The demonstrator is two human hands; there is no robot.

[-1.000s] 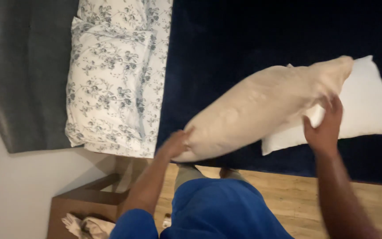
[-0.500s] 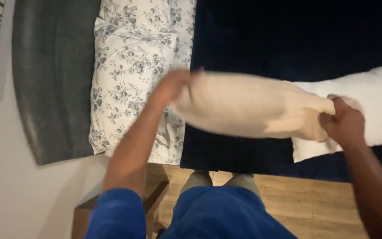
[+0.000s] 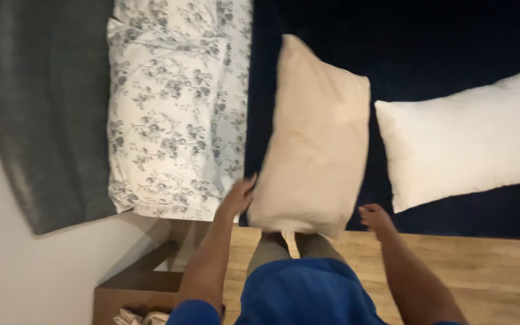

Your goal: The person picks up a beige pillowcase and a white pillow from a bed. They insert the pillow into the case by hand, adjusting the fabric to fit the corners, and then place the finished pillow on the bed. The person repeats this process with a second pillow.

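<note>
A beige pillow lies lengthwise on the dark blue bed cover, right beside the floral pillows. My left hand touches the beige pillow's near left corner with its fingers spread. My right hand hovers just off the pillow's near right corner, fingers loosely curled and holding nothing. A white pillow rests on the blue cover to the right, apart from both hands.
A grey padded headboard stands at the left against a pale wall. A wooden bedside table with crumpled cloth on it sits below the floral pillows. Wooden floor runs along the bed's near edge.
The beige pillow was held up between both hands and swung left; now it lies on the bed. My right hand has let go, and my left only touches its corner.
</note>
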